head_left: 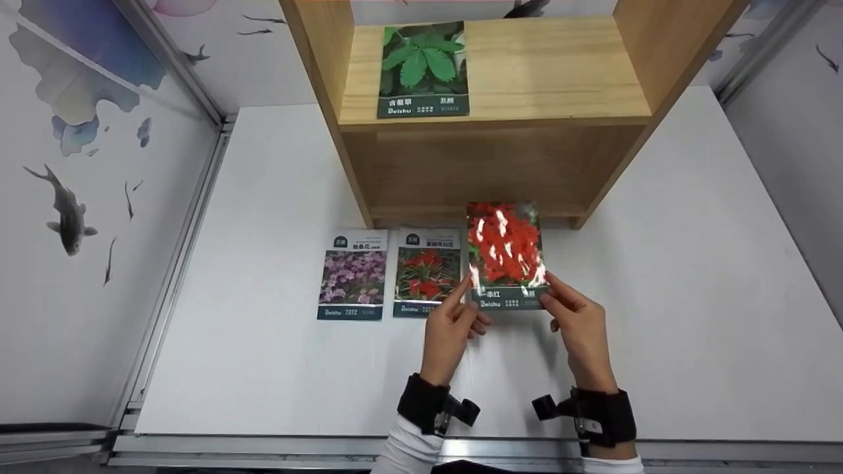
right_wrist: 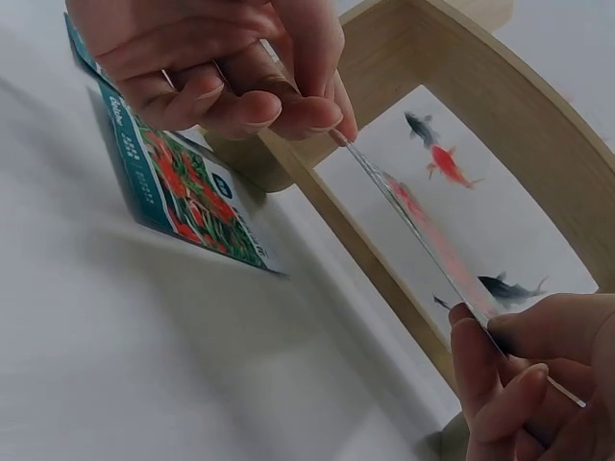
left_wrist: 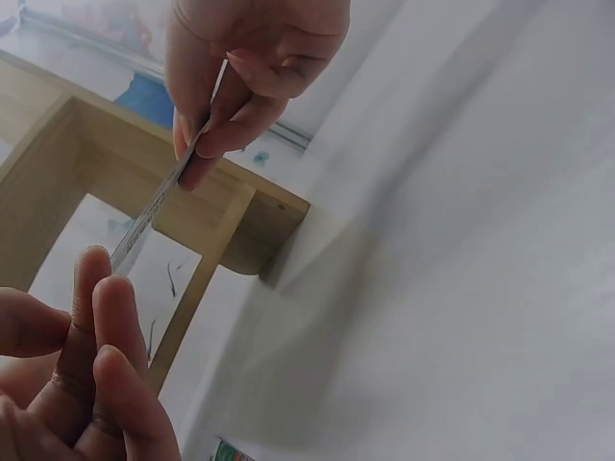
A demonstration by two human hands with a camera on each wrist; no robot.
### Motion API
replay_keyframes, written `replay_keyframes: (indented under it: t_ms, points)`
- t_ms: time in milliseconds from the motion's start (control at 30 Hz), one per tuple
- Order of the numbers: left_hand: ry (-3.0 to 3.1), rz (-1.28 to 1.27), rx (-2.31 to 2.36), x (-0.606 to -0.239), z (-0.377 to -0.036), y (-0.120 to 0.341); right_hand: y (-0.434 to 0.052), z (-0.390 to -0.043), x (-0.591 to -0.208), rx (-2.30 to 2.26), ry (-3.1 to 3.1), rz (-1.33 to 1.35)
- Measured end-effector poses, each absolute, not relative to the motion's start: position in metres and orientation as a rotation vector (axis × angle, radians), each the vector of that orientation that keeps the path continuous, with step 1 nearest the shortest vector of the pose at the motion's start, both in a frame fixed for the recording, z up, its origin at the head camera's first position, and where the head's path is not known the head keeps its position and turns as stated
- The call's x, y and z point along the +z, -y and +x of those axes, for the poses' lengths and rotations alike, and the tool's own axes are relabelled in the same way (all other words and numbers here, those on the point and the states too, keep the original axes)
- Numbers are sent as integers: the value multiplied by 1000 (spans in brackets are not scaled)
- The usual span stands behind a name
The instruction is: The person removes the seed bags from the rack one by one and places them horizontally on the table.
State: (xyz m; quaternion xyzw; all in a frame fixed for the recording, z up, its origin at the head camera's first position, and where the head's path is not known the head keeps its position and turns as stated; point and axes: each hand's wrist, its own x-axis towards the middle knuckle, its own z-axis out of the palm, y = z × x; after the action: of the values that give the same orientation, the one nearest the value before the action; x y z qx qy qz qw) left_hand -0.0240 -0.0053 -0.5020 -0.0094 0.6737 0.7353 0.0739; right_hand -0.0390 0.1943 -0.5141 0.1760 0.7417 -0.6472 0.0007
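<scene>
A glossy seed packet with red flowers [head_left: 504, 253] is held up above the white table [head_left: 658, 296], in front of the wooden shelf unit [head_left: 527, 79]. My left hand [head_left: 470, 297] pinches its lower left corner and my right hand [head_left: 546, 294] pinches its lower right corner. In the left wrist view the packet [left_wrist: 154, 206] shows edge-on between my left hand's fingers [left_wrist: 91, 365] and my right hand [left_wrist: 216, 120]. The right wrist view shows the thin packet [right_wrist: 413, 216] stretched between both hands.
Two more seed packets lie flat on the table left of my hands: one with purple flowers [head_left: 353, 275] and one with red flowers [head_left: 427, 272]. A green-leaf packet [head_left: 424, 69] lies on the shelf's upper board. Painted walls with metal rails close in both sides.
</scene>
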Motion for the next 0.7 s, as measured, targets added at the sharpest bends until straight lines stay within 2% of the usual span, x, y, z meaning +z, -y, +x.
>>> replay_keyframes:
  t_ms: [700]
  points:
    - [-2050, -131, 2108, -521, -25, 8, -197, -38, -534, -1904, -2335, 522]
